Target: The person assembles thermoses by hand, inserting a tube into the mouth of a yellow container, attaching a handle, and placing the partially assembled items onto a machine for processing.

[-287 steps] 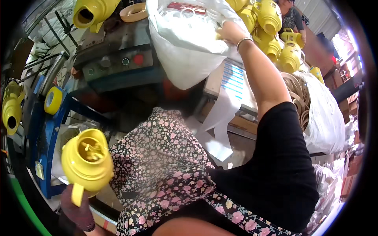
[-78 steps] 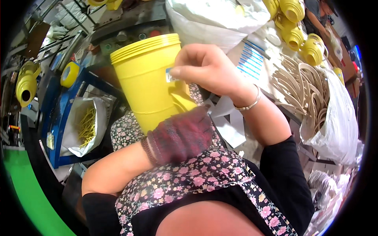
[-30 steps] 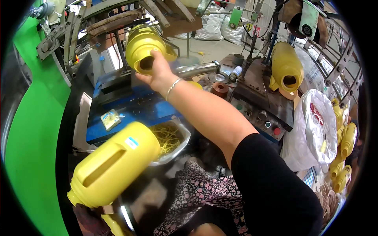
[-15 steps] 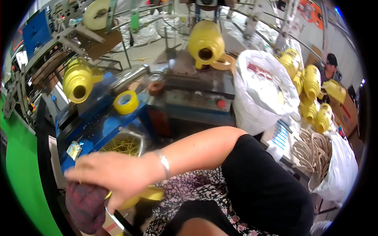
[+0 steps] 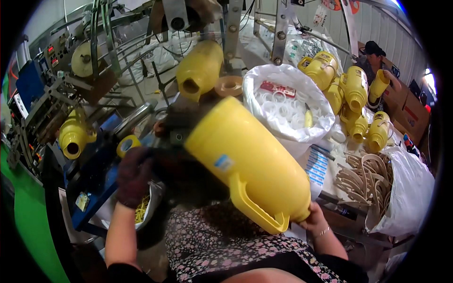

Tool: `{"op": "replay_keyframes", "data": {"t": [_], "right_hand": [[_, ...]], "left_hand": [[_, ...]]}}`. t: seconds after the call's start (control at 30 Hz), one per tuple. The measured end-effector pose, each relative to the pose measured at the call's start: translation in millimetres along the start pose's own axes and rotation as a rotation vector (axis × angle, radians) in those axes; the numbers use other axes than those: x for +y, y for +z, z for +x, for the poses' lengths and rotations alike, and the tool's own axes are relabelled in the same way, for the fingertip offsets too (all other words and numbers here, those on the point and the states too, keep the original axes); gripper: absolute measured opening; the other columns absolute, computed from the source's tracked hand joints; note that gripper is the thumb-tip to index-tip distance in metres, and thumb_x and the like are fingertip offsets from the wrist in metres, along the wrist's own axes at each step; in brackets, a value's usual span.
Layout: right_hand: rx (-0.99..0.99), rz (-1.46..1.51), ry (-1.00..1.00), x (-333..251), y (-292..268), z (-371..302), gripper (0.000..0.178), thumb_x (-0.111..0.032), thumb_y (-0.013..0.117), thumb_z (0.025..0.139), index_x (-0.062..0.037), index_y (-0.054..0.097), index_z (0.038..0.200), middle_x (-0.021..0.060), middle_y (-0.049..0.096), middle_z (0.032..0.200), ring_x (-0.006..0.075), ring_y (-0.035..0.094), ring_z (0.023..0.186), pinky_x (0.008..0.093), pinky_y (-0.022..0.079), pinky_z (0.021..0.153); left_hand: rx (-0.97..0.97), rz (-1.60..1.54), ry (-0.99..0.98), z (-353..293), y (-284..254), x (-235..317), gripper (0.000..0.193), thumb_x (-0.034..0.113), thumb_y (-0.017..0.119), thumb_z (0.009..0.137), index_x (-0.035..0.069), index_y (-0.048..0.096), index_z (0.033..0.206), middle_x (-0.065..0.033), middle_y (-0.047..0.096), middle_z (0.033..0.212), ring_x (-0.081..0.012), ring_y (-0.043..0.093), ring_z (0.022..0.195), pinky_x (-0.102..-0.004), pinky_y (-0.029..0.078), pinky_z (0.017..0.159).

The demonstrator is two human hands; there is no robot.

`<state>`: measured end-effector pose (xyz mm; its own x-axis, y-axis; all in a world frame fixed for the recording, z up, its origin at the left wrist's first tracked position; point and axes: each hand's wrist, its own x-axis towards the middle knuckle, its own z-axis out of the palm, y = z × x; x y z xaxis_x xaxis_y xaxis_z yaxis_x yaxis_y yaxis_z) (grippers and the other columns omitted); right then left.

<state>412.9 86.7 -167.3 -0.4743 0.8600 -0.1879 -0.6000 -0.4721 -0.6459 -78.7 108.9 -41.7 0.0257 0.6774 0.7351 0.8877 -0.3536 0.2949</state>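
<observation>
In the head view, the blue bench (image 5: 96, 200) is running along the left, its near edge standing beside a white bag of yellow scraps (image 5: 141, 211). A white sack (image 5: 296, 147) is bounding the far side of the work, and a sheet of labels (image 5: 316, 167) and tan curved strips (image 5: 363, 179) are crowding the right. Between the sack and the flowered apron (image 5: 207, 236), a yellow jug (image 5: 264, 165) is taking up most of the room, tilting with its wide end up and leftward.

The right hand (image 5: 317, 220) is gripping the jug's narrow lower end, fingers closing around it; the handle (image 5: 250, 207) is facing the apron, outside that grip. The gloved left hand (image 5: 134, 178) is hovering below a yellow tape roll (image 5: 137, 140), apart from the jug's wide end; its fingers are blurring into darkness, so how far they are opening cannot be told.
</observation>
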Motion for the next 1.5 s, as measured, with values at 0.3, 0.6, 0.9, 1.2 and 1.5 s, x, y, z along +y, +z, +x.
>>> {"op": "replay_keyframes", "data": {"t": [0.3, 0.6, 0.9, 1.2, 1.5], "right_hand": [[0.020, 0.212, -0.141, -1.9, -32.0, -6.3, 0.072, -0.036, 0.071, 0.070, -0.0047, 0.050, 0.131, 0.0137, 0.057, 0.127, 0.0314, 0.056, 0.115, 0.0470, 0.047, 0.096], [0.042, -0.032, -0.123, -32.0, 1.4, 6.7, 0.072, -0.043, 0.066, 0.077, -0.0062, 0.043, 0.135, 0.0147, 0.057, 0.125, 0.0298, 0.058, 0.110, 0.0437, 0.052, 0.086], [-0.053, 0.285, -0.024, 36.5, 244.4, 205.5, 0.049, -0.026, 0.059, 0.093, -0.0096, 0.038, 0.134, 0.0114, 0.047, 0.130, 0.0274, 0.047, 0.119, 0.0477, 0.040, 0.103], [0.061, 0.308, -0.174, -30.5, 301.5, 380.7, 0.047, -0.048, 0.058, 0.090, -0.0149, 0.049, 0.121, 0.0050, 0.056, 0.115, 0.0213, 0.056, 0.101, 0.0389, 0.055, 0.074], [-0.102, -0.107, -0.103, -16.0, 262.0, 282.8, 0.041, -0.044, 0.057, 0.091, -0.0080, 0.051, 0.109, 0.0068, 0.054, 0.103, 0.0227, 0.053, 0.098, 0.0396, 0.043, 0.091]], "left_hand": [[-0.359, 0.485, 0.014, 165.6, 113.0, 16.7, 0.040, 0.028, 0.064, 0.083, 0.011, 0.054, 0.117, -0.0155, 0.062, 0.108, -0.0351, 0.061, 0.096, -0.0438, 0.051, 0.081], [0.584, -0.741, -0.081, -92.5, -84.9, -60.1, 0.051, 0.027, 0.051, 0.094, 0.000, 0.041, 0.136, -0.0176, 0.041, 0.141, -0.0281, 0.039, 0.133, -0.0446, 0.032, 0.111], [0.570, -0.285, -0.599, -149.9, -156.3, 14.9, 0.038, 0.019, 0.052, 0.093, -0.005, 0.053, 0.123, -0.0171, 0.057, 0.122, -0.0269, 0.055, 0.110, -0.0388, 0.045, 0.094], [0.412, 0.227, -0.769, -249.7, -177.2, -2.2, 0.046, 0.020, 0.065, 0.082, -0.006, 0.055, 0.119, -0.0192, 0.058, 0.117, -0.0285, 0.056, 0.105, -0.0433, 0.044, 0.094], [0.336, -0.011, -0.642, -146.2, -149.1, 89.3, 0.025, 0.016, 0.051, 0.091, -0.003, 0.061, 0.105, -0.0060, 0.060, 0.090, -0.0133, 0.053, 0.078, -0.0274, 0.043, 0.069]]}}
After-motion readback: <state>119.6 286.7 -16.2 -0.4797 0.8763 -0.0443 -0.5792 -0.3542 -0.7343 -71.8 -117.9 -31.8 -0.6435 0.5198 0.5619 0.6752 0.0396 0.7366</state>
